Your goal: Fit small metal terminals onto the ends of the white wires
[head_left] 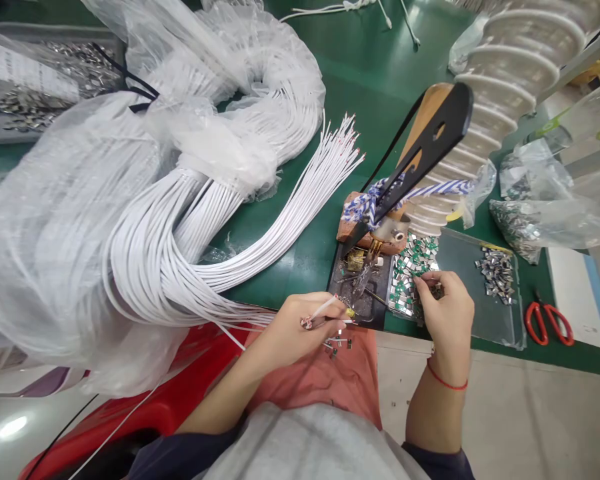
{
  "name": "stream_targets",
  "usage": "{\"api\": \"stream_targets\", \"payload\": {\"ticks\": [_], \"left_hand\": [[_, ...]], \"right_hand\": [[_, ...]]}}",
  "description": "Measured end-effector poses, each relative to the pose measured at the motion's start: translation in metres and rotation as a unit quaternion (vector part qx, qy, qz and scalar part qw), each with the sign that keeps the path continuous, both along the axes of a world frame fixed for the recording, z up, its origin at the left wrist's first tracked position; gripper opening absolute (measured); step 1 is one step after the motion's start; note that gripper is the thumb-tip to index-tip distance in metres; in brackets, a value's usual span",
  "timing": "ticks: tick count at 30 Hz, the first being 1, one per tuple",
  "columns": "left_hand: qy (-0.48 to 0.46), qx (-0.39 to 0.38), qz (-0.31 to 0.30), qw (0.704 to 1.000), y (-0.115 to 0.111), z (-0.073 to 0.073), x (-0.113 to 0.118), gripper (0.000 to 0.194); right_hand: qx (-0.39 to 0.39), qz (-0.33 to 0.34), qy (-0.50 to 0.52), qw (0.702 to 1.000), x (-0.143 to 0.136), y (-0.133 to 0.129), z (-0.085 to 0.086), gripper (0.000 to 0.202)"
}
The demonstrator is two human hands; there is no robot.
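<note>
My left hand [305, 327] is closed around white cables [325, 307], whose stripped ends with reddish wires poke out between the fingers. It is at the table's front edge, beside a dark tray [353, 293] with residue and a metal tip over it. My right hand [445, 307] reaches into a pile of small green circuit boards with metal connectors [405, 273]. Its thumb and forefinger are pinched at the pile's right side; what lies between them is hidden. Several loose connector pieces [335, 345] lie on the orange cloth over my lap, below my left hand.
A large bundle of white cables [150, 247], partly wrapped in plastic, covers the left. Behind the tray stand a brick [347, 230], a black bar [425, 150] and a ribbed hose [505, 80]. On the right are metal connectors [497, 273], red-handled scissors [536, 323] and bagged parts [517, 227].
</note>
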State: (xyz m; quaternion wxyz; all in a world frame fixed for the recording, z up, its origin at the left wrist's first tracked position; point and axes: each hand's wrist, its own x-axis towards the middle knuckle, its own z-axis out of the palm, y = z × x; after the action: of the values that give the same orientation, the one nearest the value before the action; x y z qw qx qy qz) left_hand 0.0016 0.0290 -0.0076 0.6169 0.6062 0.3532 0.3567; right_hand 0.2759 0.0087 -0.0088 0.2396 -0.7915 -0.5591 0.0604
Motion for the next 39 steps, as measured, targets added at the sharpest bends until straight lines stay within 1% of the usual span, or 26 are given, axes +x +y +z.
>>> {"api": "stream_targets", "payload": {"ticks": [2, 3, 5, 6, 7, 9, 11, 12, 15, 18, 24, 28, 35, 39], "left_hand": [[-0.001, 0.001, -0.001, 1.0, -0.001, 0.001, 0.0, 0.012], [-0.003, 0.0, -0.002, 1.0, -0.001, 0.001, 0.0, 0.012], [-0.008, 0.0, -0.002, 1.0, -0.001, 0.002, -0.001, 0.013], [-0.011, 0.002, -0.001, 1.0, 0.0, 0.002, -0.001, 0.013], [-0.016, 0.004, -0.001, 1.0, 0.0, 0.002, -0.001, 0.013], [-0.021, 0.003, 0.0, 1.0, 0.0, 0.003, -0.002, 0.012], [-0.024, -0.006, -0.003, 1.0, 0.0, 0.002, -0.002, 0.011], [-0.025, -0.01, -0.004, 1.0, 0.0, 0.002, -0.002, 0.011], [-0.024, -0.024, 0.003, 0.999, -0.001, 0.001, -0.003, 0.011], [-0.015, -0.044, 0.028, 0.999, -0.003, 0.002, -0.003, 0.012], [-0.011, -0.058, 0.051, 0.997, -0.006, 0.001, 0.0, 0.013], [-0.026, -0.065, 0.049, 0.996, -0.008, -0.002, -0.001, 0.01], [-0.019, -0.058, 0.045, 0.997, -0.007, 0.0, 0.0, 0.013], [-0.02, -0.062, 0.041, 0.997, -0.008, -0.001, -0.001, 0.012]], "right_hand": [[0.011, 0.012, -0.006, 1.0, -0.001, -0.002, 0.0, 0.02], [0.023, 0.006, 0.003, 1.0, -0.003, -0.005, 0.002, 0.017], [0.051, -0.019, 0.07, 0.996, -0.012, -0.014, 0.009, 0.014], [0.065, -0.029, 0.133, 0.989, -0.018, -0.02, 0.012, 0.012], [0.069, -0.015, 0.213, 0.974, -0.026, -0.025, 0.016, 0.01], [0.076, 0.054, 0.322, 0.942, -0.046, -0.035, 0.023, 0.008], [0.061, 0.112, 0.384, 0.915, -0.068, -0.042, 0.025, 0.01], [0.054, 0.123, 0.403, 0.905, -0.078, -0.044, 0.025, 0.009], [0.013, 0.119, 0.411, 0.904, -0.098, -0.045, 0.018, 0.007], [-0.01, 0.116, 0.418, 0.901, -0.105, -0.044, 0.013, 0.01], [-0.021, 0.123, 0.448, 0.885, -0.106, -0.046, 0.013, 0.008], [-0.027, 0.117, 0.461, 0.879, -0.105, -0.047, 0.011, 0.009], [-0.003, 0.144, 0.43, 0.891, -0.105, -0.046, 0.013, 0.013], [-0.016, 0.149, 0.42, 0.895, -0.104, -0.046, 0.012, 0.011]]}}
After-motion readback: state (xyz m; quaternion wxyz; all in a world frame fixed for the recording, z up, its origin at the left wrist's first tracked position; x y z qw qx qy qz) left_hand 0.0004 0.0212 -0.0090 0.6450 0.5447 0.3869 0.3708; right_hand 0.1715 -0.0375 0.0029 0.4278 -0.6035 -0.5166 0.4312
